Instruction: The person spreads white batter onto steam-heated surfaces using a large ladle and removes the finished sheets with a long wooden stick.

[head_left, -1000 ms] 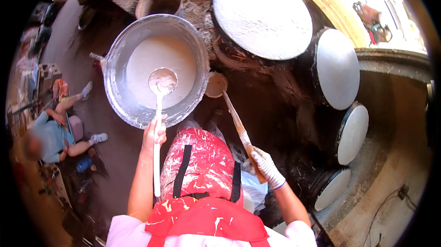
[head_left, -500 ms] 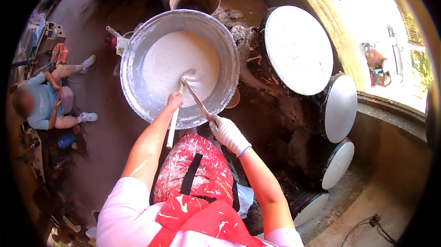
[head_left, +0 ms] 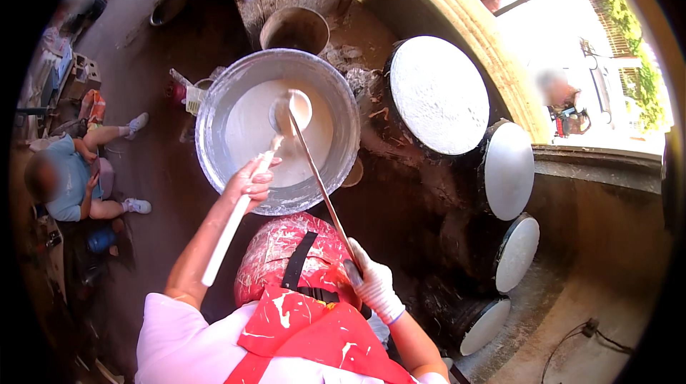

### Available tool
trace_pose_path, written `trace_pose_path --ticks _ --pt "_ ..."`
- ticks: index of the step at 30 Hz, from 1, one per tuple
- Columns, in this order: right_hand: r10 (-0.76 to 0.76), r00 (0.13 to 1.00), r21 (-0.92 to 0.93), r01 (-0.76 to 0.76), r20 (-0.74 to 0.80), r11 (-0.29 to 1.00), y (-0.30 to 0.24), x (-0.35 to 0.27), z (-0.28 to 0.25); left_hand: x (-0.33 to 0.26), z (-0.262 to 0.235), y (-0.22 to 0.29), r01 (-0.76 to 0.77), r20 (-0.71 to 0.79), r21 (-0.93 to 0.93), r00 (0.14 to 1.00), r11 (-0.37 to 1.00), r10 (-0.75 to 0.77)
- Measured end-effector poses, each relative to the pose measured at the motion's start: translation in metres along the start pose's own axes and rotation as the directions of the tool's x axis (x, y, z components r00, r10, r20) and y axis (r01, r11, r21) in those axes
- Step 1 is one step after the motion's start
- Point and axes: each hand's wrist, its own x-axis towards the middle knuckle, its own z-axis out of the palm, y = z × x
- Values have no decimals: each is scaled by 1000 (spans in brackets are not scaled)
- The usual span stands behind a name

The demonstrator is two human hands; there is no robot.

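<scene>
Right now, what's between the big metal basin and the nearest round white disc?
In the head view, a dark, batter-spattered ledge lies between the basin and the disc; nothing stands on it.

Dim interior with a grey concrete floor (head_left: pixel 136 170). A curved tan arch (head_left: pixel 457 34) frames a sunlit street opening (head_left: pixel 564 48) at upper right. A seated person (head_left: pixel 71 177) occupies the floor at left, amid clutter.

The person wears a white short-sleeved shirt under a red apron (head_left: pixel 314 334) streaked with white smears, with black straps. The left hand (head_left: pixel 251 182) is bare; the right hand (head_left: pixel 373 285) wears a white, possibly knitted, glove.
</scene>
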Motion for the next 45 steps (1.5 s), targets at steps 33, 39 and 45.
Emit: trace_pose_path --ticks 33,39,45 --pt "231 911 548 -6 -343 836 111 -114 -82 73 82 -168 -9 -44 506 998 862 36" --pt "489 549 455 -209 -678 866 174 -187 -126 187 230 -299 129 184 681 922 720 -340" --pt "469 387 248 -499 -793 830 221 -194 -157 283 334 -425 44 245 805 883 592 -399"
